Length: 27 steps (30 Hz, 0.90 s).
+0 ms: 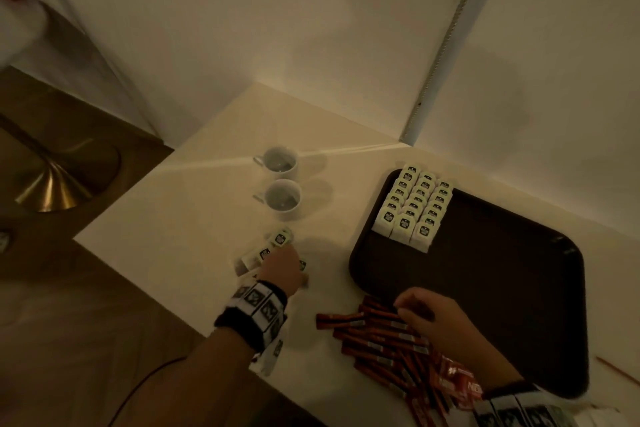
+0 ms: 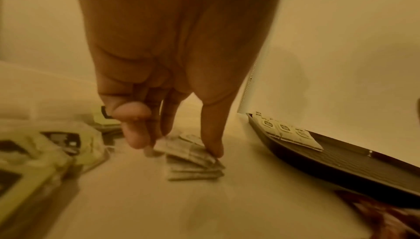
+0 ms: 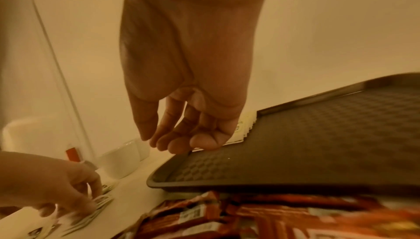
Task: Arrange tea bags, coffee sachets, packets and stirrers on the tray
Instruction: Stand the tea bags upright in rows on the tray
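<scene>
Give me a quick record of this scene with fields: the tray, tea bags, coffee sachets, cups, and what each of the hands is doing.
tray: dark tray, mostly bare
tea bags on tray: three rows in its far left corner
loose tea bags: small pile on the counter, left of the tray
coffee sachets: red sticks on the counter by the tray's near edge
cups: two white cups
left hand: fingertips on the loose tea bags
right hand: fingers relaxed, empty, above the sachets

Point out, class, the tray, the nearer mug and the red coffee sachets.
tray point(image 1: 485, 288), head view, bare dark floor.
nearer mug point(image 1: 282, 199), head view, inside of the cup.
red coffee sachets point(image 1: 374, 333), head view, middle of the pile.
</scene>
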{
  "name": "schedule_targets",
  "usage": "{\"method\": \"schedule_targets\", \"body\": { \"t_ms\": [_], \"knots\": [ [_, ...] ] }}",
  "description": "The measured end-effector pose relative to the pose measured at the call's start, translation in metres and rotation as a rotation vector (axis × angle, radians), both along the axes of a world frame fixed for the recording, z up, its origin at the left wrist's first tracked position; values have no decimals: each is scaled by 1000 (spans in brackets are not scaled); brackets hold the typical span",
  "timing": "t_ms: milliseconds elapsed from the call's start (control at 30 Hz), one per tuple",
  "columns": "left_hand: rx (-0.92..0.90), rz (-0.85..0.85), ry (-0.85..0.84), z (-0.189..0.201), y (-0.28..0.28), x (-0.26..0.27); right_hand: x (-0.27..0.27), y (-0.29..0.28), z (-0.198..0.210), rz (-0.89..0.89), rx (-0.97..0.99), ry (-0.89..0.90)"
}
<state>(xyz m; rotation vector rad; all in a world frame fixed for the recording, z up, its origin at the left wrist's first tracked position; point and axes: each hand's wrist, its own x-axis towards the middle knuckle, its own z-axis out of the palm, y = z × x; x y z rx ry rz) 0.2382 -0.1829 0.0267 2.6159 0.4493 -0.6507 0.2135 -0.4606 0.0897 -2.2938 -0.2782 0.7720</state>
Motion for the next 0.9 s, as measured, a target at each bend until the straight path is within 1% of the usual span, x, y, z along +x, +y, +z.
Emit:
{"method": "schedule_targets", "body": {
  "t_ms": [167,233,300,367,433,500,533,567,600,633,733,800,900],
  "knots": [
    [38,-28,50,-4,-6,4,-19,-14,2,-149,43,-10],
    [51,-73,61,-2,-6,5,-22,-16,2,-180,49,-30],
    [56,-87,31,0,-3,3,-24,-18,1,-186,45,-38],
    [-24,-71,-35,3,0,2,-25,-17,1,-187,46,-24],
    [-206,-15,-117,4,10,0,-26,-16,1,-194,53,-12],
    [-359,92,-201,10,24,0,-27,-15,2,-204,64,-10],
    [-398,148,-239,12,32,-1,-27,-15,3,-205,66,-11],
    [-396,186,-260,14,41,-1,-27,-15,3,-203,66,-8],
    [-359,198,-272,15,50,-2,-28,-15,4,-199,66,-4],
    [-280,189,-264,13,59,-3,-28,-14,4,-196,67,-2],
    [11,90,-160,2,78,-5,-27,-12,5,-185,72,7],
    [90,64,-119,-7,83,-7,-27,-10,5,-170,69,11],
    [112,51,-147,-11,82,-8,-26,-9,6,-157,72,10]
  ]
}}
